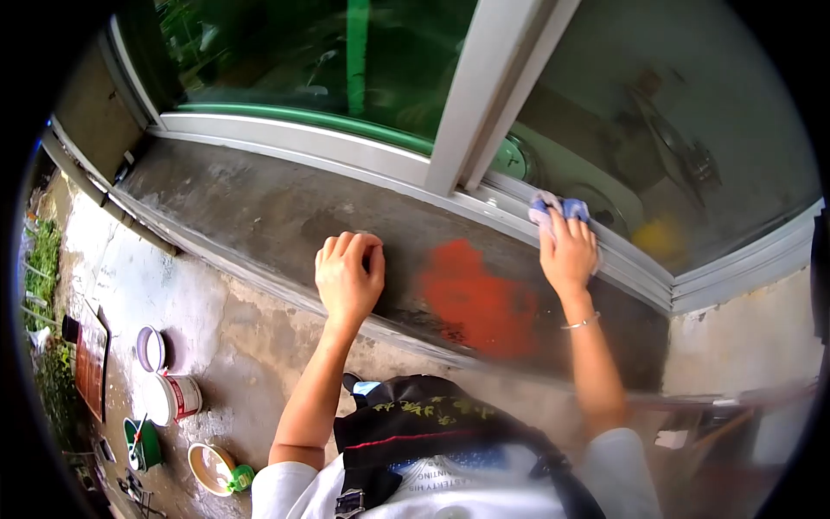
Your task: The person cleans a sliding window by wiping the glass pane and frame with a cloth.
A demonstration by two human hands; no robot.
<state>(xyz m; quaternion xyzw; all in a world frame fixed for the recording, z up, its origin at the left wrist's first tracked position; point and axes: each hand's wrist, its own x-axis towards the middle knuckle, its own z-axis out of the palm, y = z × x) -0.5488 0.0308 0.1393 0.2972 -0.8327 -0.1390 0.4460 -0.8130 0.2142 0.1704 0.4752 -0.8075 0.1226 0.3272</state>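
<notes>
My right hand (571, 255) presses a crumpled blue-and-white cloth (558, 210) onto the lower rail of the white window frame (506, 209), at the base of the right pane. A bracelet circles that wrist. Over the grey concrete sill (259, 195), my left hand (350, 272) is loosely closed, its fingers curled toward the thumb with nothing visible in them. I cannot tell whether it touches the sill. Between the two hands, a red-orange patch (480, 298) marks the sill surface.
Left of the frame's upright is a green-tinted pane (294, 60); the right pane (657, 130) is greyish. Below left, on the wet concrete floor (251, 346), stand a white bucket (164, 400), a green bucket (149, 445), and round basins, one pale yellow (207, 467) beside a green bottle (241, 477).
</notes>
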